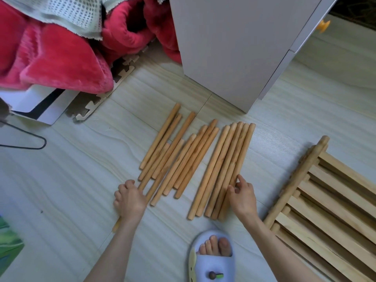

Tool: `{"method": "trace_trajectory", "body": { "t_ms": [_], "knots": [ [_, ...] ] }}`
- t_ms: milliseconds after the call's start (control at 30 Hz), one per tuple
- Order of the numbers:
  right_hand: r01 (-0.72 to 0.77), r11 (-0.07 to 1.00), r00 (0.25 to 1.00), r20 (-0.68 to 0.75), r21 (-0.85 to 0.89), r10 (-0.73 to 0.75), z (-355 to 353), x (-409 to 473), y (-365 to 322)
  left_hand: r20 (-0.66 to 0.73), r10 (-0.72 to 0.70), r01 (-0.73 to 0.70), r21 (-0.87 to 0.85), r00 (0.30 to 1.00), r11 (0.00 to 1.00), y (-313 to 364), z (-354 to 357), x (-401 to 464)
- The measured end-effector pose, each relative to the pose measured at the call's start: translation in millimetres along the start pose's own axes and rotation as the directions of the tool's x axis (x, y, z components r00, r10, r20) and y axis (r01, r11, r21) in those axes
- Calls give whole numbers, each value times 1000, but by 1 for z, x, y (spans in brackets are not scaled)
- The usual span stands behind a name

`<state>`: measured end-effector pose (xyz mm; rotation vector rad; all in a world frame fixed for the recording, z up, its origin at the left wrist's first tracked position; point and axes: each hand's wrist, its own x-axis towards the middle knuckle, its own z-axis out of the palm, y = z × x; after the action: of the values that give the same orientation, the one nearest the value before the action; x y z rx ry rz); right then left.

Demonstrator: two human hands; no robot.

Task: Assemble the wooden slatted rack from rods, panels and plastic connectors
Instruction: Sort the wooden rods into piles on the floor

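Rods [200,159] (floor-laid), long axes up-right

Tan rods [195,157], red blanket [61,58], lilac slipper [213,265]

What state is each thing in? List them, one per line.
Round wooden rods: lying loose on the floor in two bunches.
Slatted wooden panels: stacked flat at right, unassembled.
Left hand: grips one rod.
Right hand: fingertips touching the right bunch.
Red plush blanket: crumpled.
Pale blue slipper: worn on foot.
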<state>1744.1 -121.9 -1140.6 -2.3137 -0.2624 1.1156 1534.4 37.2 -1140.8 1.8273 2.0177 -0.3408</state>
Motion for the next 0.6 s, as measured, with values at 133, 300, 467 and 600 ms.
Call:
{"method": "trace_trajectory", "body": {
  "t_ms": [133,300,467,600],
  "knots": [
    [-54,992,999,2,111,54,1,5,1,114,87,-81,-55,990,995,-19,-2,11],
    [-96,980,995,5,176,97,-4,7,-3,170,53,-42,-69,984,997,-17,-28,12],
    [-141,966,989,-22,218,150,-9,2,-1,239,109,-16,-361,965,932,-9,-51,-18],
    [-113,964,984,-109,242,143,-17,-6,-1,371,275,24,-631,887,775,30,-54,-35]
  ]
}}
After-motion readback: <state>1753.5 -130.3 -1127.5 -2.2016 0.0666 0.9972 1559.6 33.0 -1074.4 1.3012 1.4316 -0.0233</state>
